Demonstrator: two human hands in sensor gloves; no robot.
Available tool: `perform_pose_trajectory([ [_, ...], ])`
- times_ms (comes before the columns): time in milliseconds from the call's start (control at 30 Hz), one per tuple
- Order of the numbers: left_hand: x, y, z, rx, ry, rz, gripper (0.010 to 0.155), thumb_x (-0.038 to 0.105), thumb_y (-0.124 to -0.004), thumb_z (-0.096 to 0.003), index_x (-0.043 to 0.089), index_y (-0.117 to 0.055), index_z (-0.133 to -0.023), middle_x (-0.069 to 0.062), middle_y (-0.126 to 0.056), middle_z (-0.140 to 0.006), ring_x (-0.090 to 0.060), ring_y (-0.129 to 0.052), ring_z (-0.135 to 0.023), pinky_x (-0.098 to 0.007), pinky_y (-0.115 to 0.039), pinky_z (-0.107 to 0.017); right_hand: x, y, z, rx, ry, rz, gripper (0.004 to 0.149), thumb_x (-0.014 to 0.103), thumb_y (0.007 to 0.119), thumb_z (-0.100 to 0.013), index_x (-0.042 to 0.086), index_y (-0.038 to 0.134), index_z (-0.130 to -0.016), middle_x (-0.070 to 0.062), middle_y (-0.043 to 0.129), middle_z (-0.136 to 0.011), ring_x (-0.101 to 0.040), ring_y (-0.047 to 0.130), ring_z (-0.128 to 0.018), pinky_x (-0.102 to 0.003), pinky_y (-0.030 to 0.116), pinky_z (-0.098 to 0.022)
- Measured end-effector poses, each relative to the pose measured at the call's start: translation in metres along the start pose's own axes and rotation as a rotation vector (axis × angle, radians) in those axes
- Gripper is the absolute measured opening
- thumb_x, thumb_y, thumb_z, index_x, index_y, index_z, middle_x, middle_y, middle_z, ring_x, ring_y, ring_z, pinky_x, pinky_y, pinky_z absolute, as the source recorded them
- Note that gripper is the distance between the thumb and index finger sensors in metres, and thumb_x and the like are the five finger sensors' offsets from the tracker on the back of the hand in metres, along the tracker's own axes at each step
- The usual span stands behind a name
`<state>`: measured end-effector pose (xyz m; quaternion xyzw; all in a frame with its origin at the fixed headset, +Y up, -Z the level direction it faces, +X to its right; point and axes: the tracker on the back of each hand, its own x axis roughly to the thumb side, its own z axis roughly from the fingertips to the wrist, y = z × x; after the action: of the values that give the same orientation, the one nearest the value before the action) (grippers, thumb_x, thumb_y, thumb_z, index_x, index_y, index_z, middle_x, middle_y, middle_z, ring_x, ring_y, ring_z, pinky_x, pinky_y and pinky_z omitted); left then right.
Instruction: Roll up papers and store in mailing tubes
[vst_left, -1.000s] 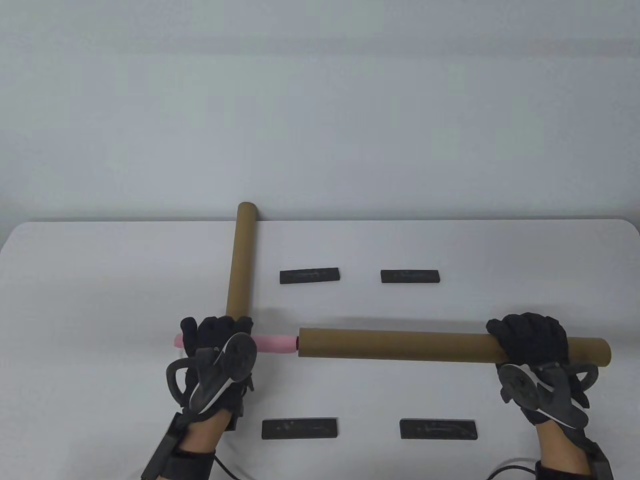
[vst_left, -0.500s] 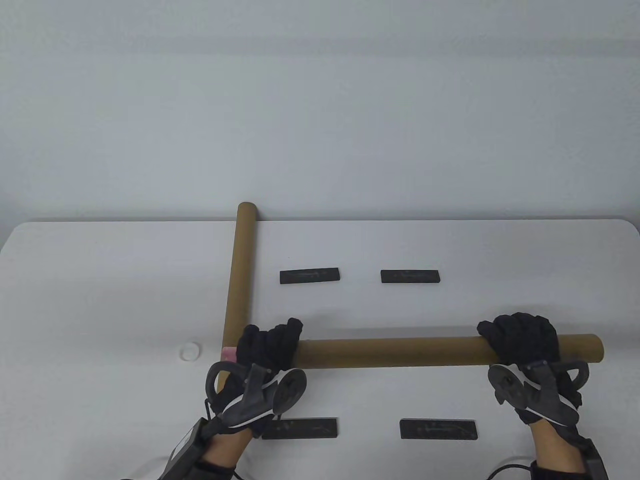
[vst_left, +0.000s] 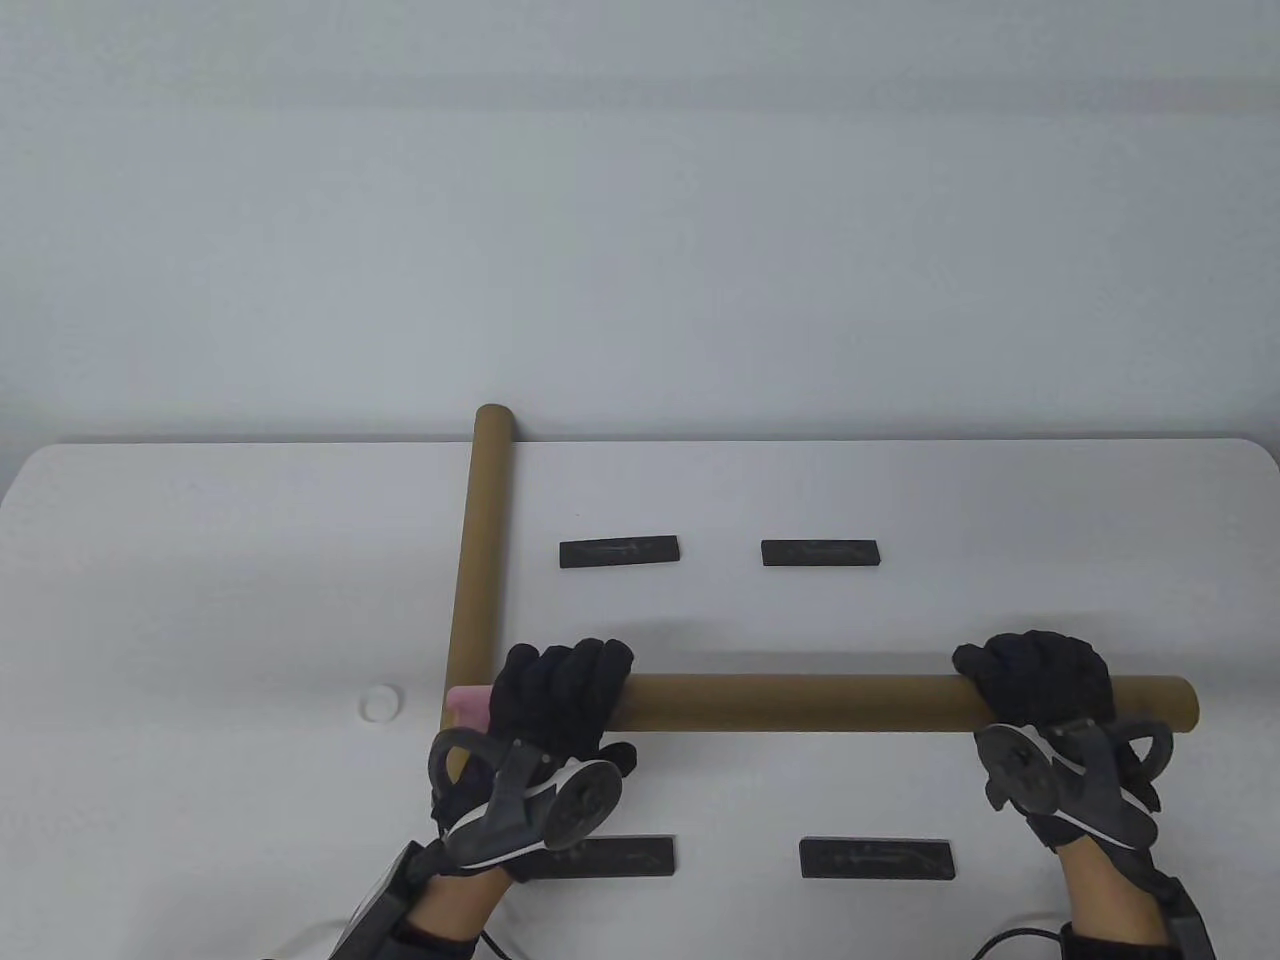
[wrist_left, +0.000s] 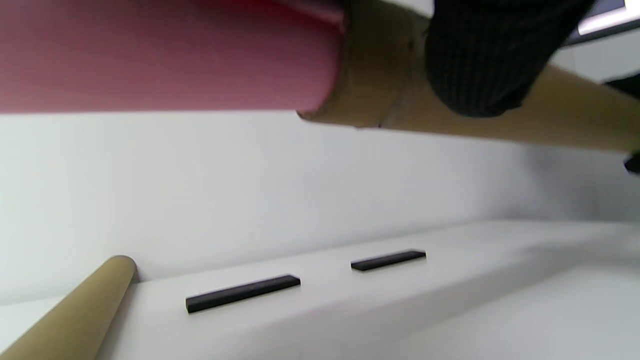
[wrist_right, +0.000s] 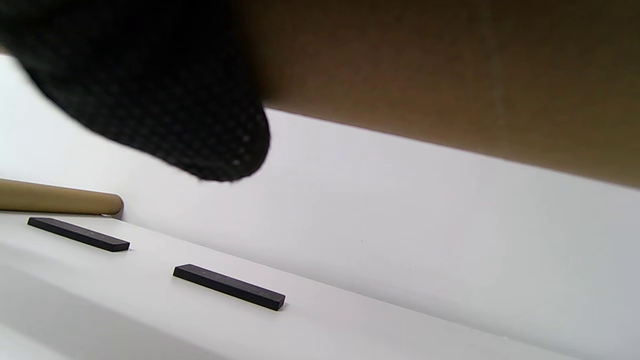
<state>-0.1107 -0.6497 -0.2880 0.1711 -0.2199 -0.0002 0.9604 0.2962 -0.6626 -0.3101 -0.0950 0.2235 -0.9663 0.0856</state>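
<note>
White tabletop (vst_left: 200, 600) against a plain pale wall. Two gloved hands hold a long brown cardboard tube (vst_left: 800, 702) crosswise above the table's near part. The left hand (vst_left: 550, 700) is wrapped around the tube's left end, fingers curled over it, where a roll of pink paper (vst_left: 468, 706) sticks out of the opening; most of the roll is inside. The right hand (vst_left: 1040, 685) is clamped around the tube near its right end. A second tube (vst_left: 478, 560) lies on the table, running from the back edge toward the left hand. Four flat black bars lie on the table, and a small white cap (vst_left: 379, 703) sits left of the pink paper.
</note>
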Motion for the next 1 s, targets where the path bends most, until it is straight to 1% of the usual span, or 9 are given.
perform_pose_trajectory([
  [67,-0.008,0.01,0.001,0.046,0.046,0.015,0.102,0.067,-0.08,-0.0319,0.022,-0.032,-0.11,-0.008,-0.049,-0.114,-0.032,-0.061,-0.104,-0.058,-0.046,-0.078,-0.001,0.001,-0.001,0.008,0.008,-0.015,0.065,0.033,0.105,-0.034,0.034,0.073,-0.091,0.0,0.079,-0.092,-0.036,0.08,-0.088,-0.065,0.067,-0.069],
  [167,-0.03,0.023,0.004,0.065,0.187,0.072,0.107,0.071,-0.078,-0.0295,0.022,-0.03,-0.111,-0.009,-0.044,-0.116,-0.037,-0.055,-0.109,-0.059,-0.043,-0.08,-0.004,0.002,0.0,0.012,0.026,-0.008,0.066,0.033,0.105,-0.034,0.033,0.073,-0.091,0.0,0.079,-0.092,-0.037,0.08,-0.088,-0.065,0.067,-0.068],
  [300,-0.072,0.017,0.01,-0.089,0.423,0.209,0.116,0.077,-0.073,-0.0268,0.016,-0.025,-0.112,-0.016,-0.039,-0.118,-0.049,-0.051,-0.113,-0.063,-0.046,-0.08,-0.007,0.002,0.0,0.01,0.053,0.0,0.066,0.033,0.105,-0.034,0.033,0.073,-0.091,-0.001,0.079,-0.092,-0.037,0.08,-0.087,-0.066,0.067,-0.068],
  [400,-0.09,0.002,0.01,-0.234,0.44,0.353,0.117,0.078,-0.073,-0.027,0.01,-0.028,-0.111,-0.021,-0.048,-0.115,-0.048,-0.068,-0.108,-0.061,-0.057,-0.077,-0.008,0.002,0.0,0.006,0.062,0.003,0.066,0.033,0.105,-0.034,0.032,0.073,-0.092,-0.001,0.079,-0.092,-0.037,0.08,-0.087,-0.066,0.067,-0.068],
  [467,-0.095,-0.006,0.01,-0.25,0.464,0.446,0.117,0.075,-0.078,-0.0271,0.008,-0.031,-0.11,-0.023,-0.054,-0.112,-0.048,-0.072,-0.105,-0.061,-0.06,-0.076,-0.007,0.003,-0.001,0.006,0.065,0.005,0.066,0.032,0.105,-0.034,0.032,0.073,-0.092,-0.001,0.079,-0.092,-0.037,0.079,-0.087,-0.066,0.067,-0.068],
  [533,-0.094,-0.011,0.008,-0.231,0.416,0.502,0.115,0.073,-0.08,-0.0284,0.006,-0.033,-0.109,-0.023,-0.058,-0.11,-0.046,-0.076,-0.104,-0.06,-0.062,-0.075,-0.005,0.003,-0.001,0.011,0.06,0.023,0.066,0.032,0.105,-0.034,0.032,0.073,-0.092,-0.001,0.079,-0.092,-0.037,0.08,-0.087,-0.066,0.067,-0.068],
  [700,-0.08,-0.01,0.007,-0.132,0.346,0.506,0.107,0.066,-0.085,-0.0325,0.009,-0.037,-0.109,-0.018,-0.063,-0.109,-0.041,-0.08,-0.102,-0.059,-0.063,-0.075,-0.005,0.003,-0.002,0.013,0.059,0.019,0.066,0.033,0.105,-0.034,0.032,0.073,-0.092,-0.001,0.079,-0.092,-0.038,0.079,-0.087,-0.066,0.067,-0.068],
  [800,-0.07,-0.009,0.006,-0.084,0.258,0.523,0.103,0.062,-0.085,-0.0345,0.01,-0.037,-0.109,-0.017,-0.064,-0.109,-0.039,-0.081,-0.102,-0.058,-0.063,-0.075,-0.004,0.003,-0.001,0.009,0.053,0.018,0.066,0.033,0.105,-0.034,0.032,0.073,-0.092,-0.002,0.079,-0.092,-0.038,0.08,-0.087,-0.066,0.067,-0.068],
  [1000,-0.044,-0.013,0.003,-0.078,0.115,0.536,0.1,0.059,-0.085,-0.0364,0.011,-0.036,-0.109,-0.015,-0.063,-0.109,-0.038,-0.079,-0.103,-0.057,-0.063,-0.075,-0.002,0.004,-0.002,0.004,0.048,0.006,0.066,0.033,0.105,-0.034,0.031,0.073,-0.092,-0.002,0.079,-0.092,-0.038,0.08,-0.087,-0.066,0.067,-0.068],
])
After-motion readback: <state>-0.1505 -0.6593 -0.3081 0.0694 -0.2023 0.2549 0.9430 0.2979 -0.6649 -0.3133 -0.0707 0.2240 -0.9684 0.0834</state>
